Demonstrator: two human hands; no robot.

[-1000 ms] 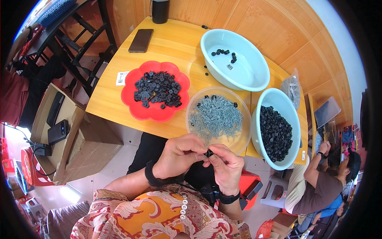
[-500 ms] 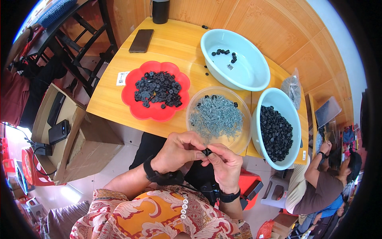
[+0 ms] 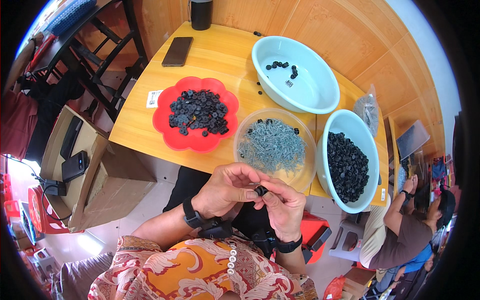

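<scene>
Between my fingertips is a small black round plastic part [image 3: 261,190]. My left hand [image 3: 231,187] pinches it from one side, thumb and fingers closed. On the other side, the thumb and forefinger of my right hand [image 3: 283,206] grip the same part. Both hands are just off the table's near edge, in front of a clear round tub [image 3: 311,172] of silvery screws [image 3: 272,147]. A few black parts lie among the screws. To the left, a red flower-shaped tray [image 3: 165,135] holds flat black discs [image 3: 197,112]. At right, a pale blue basin [image 3: 328,175] holds many black caps [image 3: 347,167].
Behind the tub stands a larger pale blue basin [image 3: 310,95] with several black pieces. A phone [image 3: 177,51], a dark cup [image 3: 202,15] and a plastic bag [image 3: 367,112] are on the wooden table [image 3: 135,127]. A cardboard box [image 3: 120,175] is at left; another person [image 3: 407,235] sits at right.
The black part has turned slightly between my fingers and shows more of itself. My left fingers have shifted a little; the bowls have not moved.
</scene>
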